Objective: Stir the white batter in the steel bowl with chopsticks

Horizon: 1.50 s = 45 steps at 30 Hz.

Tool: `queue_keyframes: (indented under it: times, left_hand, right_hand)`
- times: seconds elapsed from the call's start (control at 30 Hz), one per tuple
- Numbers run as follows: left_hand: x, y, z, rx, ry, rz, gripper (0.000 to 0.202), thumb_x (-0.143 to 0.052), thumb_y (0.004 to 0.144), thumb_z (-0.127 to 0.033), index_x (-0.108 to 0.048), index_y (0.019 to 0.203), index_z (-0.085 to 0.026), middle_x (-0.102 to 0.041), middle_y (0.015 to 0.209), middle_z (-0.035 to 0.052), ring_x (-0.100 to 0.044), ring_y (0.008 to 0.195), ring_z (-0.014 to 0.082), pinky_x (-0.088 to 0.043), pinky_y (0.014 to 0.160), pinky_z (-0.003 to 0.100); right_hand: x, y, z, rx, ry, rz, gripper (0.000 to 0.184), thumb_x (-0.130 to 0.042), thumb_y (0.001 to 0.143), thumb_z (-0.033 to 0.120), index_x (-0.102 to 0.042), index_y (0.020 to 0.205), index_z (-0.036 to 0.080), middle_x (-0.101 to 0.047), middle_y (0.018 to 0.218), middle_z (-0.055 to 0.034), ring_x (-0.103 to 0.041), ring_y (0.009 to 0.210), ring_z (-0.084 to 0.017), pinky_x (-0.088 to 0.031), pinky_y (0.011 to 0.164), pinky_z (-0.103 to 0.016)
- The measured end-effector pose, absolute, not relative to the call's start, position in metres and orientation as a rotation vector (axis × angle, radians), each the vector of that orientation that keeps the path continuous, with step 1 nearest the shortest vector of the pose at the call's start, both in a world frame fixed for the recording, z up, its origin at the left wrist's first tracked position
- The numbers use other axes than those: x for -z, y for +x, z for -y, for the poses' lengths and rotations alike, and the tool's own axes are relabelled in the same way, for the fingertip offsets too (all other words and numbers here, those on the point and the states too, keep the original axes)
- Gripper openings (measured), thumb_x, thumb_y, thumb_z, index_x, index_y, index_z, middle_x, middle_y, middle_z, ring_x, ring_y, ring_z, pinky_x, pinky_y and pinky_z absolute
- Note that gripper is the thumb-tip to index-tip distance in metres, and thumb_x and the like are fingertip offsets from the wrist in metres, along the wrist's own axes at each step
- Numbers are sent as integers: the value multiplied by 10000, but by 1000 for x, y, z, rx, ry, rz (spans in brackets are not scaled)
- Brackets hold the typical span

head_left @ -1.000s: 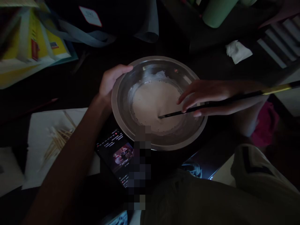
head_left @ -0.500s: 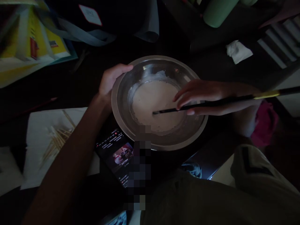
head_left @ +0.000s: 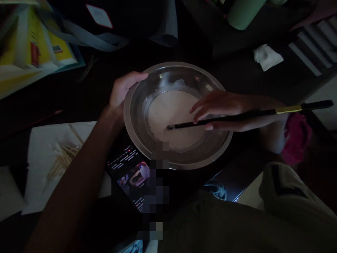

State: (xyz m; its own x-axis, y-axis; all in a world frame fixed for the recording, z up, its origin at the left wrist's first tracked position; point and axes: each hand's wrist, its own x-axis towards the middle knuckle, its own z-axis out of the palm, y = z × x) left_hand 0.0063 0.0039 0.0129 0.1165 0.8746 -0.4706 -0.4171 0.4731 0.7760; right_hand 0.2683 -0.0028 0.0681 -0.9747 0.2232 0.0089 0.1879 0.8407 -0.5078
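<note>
A wide steel bowl (head_left: 177, 165) stands in the middle of the view, with a pale, creamy liquid (head_left: 172, 109) in its bottom. My left hand (head_left: 125, 88) grips the bowl's left rim, thumb on top and fingers hidden beneath the side. Over the right side of the bowl, my right hand (head_left: 218, 107) is closed on black chopsticks (head_left: 237, 117) with a gold band near the far end. They slant low across the bowl, and their tips meet the liquid near its middle. Whether it is one stick or a pair, I cannot tell.
A lit phone (head_left: 129, 179) lies by the bowl's lower left. Toothpicks (head_left: 63, 156) rest on a white paper sheet (head_left: 39, 140). Crumpled tissue (head_left: 267, 58) and a green bottle (head_left: 246, 14) are at upper right, yellow packets (head_left: 21, 42) at upper left, and a dark bag (head_left: 131, 17) behind.
My right hand and the chopsticks have shifted slightly left, the tips moving left through the liquid. My left hand stays on the rim. The phone's picture has changed.
</note>
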Motion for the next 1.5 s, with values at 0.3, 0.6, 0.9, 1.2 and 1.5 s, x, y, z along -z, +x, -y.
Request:
queue_keyframes:
  times: [0.3,0.6,0.9,1.2,1.5]
  left_hand:
    - [-14,5,-5,-989,444,-1101,357,-343,979,-230,-672,1021,-99,-588,520,-9,-599,512,132,-463,512,220]
    - [-12,6,-3,-1005,501,-1007,328,-388,959,-206,-666,837,-81,-592,518,14,-617,515,139,-479,488,214]
    - [-13,6,-6,-1004,502,-1085,376,-326,983,-211,-680,908,-108,-553,478,-19,-595,491,121,-459,498,201]
    - [-13,5,-4,-1010,527,-1080,344,-368,963,-194,-631,759,-106,-578,500,7,-536,436,90,-424,449,183]
    - [-13,6,-4,-1020,476,-1090,348,-359,979,-211,-662,1028,-47,-589,512,-13,-541,431,104,-420,460,197]
  right_hand:
    - [-94,296,-10,-714,-373,3114,195,-495,995,282,-633,1110,207,-664,1220,-69,-566,1236,-170,-494,972,-333]
    - [-75,277,-2,-493,-788,2857,232,-479,988,310,-643,1119,209,-708,1121,-67,-663,1030,-164,-529,945,-346]
    - [-72,270,3,-849,-349,2934,256,-511,996,325,-631,1129,142,-700,1156,-85,-643,1088,-170,-521,933,-346]
    - [-94,295,-5,-692,-683,3001,210,-500,991,313,-636,1119,217,-676,1145,-53,-608,1114,-170,-475,941,-336]
    - [-78,276,4,-599,-804,2891,298,-482,999,347,-631,1154,142,-685,1167,-92,-631,1096,-197,-460,998,-390]
